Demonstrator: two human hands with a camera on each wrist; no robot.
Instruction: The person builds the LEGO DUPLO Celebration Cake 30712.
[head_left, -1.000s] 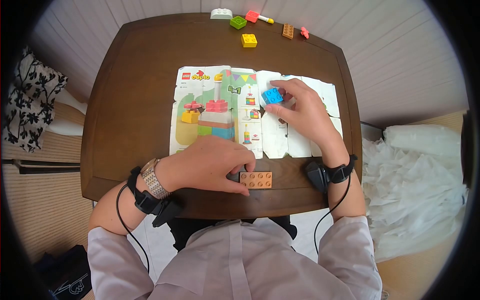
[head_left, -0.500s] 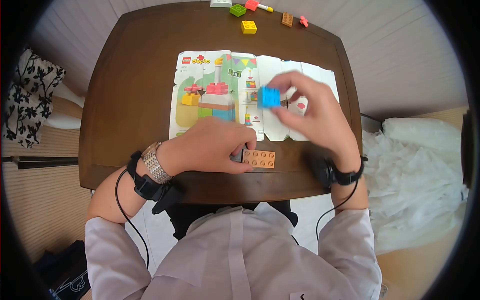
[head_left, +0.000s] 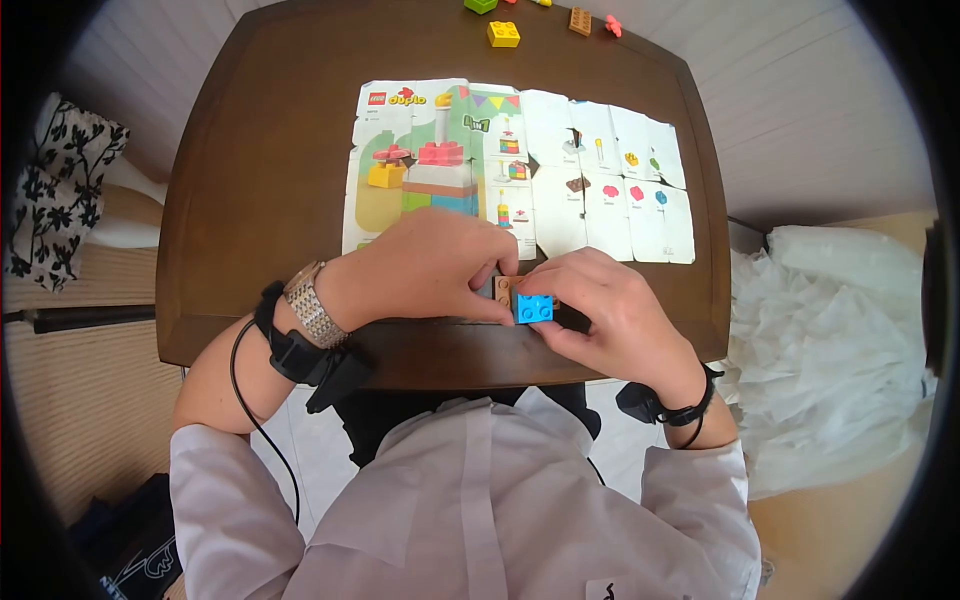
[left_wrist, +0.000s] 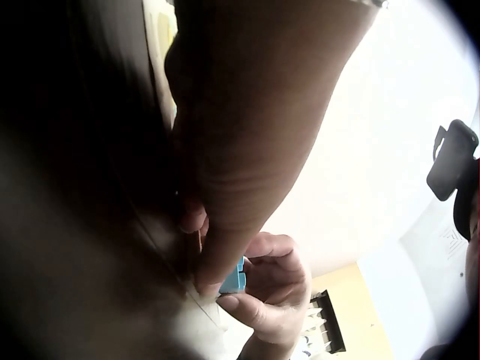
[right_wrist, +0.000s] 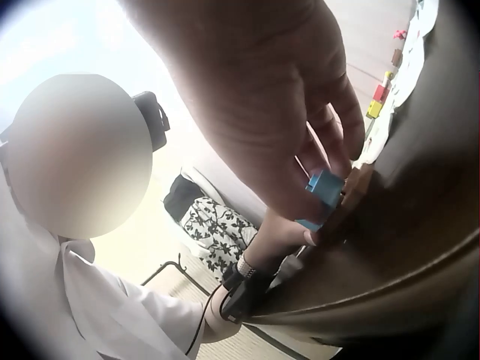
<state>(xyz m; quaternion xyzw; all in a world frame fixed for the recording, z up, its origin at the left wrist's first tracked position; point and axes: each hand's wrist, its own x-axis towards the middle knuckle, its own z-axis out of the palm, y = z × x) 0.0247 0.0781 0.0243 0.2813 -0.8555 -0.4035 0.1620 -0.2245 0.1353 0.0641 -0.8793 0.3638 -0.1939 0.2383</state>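
Observation:
Near the table's front edge, my left hand (head_left: 430, 262) holds the left end of a light brown Duplo plate (head_left: 502, 290) between thumb and fingers. My right hand (head_left: 618, 308) pinches a blue Duplo brick (head_left: 535, 309), studs upward, which overlaps the brown plate in the head view and hides much of it. From the right wrist, the blue brick (right_wrist: 322, 189) appears right at the brown plate (right_wrist: 355, 193), close over the table. Only a blue edge (left_wrist: 235, 278) shows past the fingers in the left wrist view.
An unfolded Duplo leaflet (head_left: 600, 235) with torn edges lies behind the hands. At the far side of the dark wooden table (head_left: 270, 150) are a yellow brick (head_left: 503, 35), a green brick (head_left: 481, 5), a brown plate (head_left: 580, 21) and a small pink piece (head_left: 613, 26).
My right hand has carried the blue brick from over the leaflet toward me, down to the brown plate. My left hand has stayed at the plate's left end, and the head view has tilted slightly.

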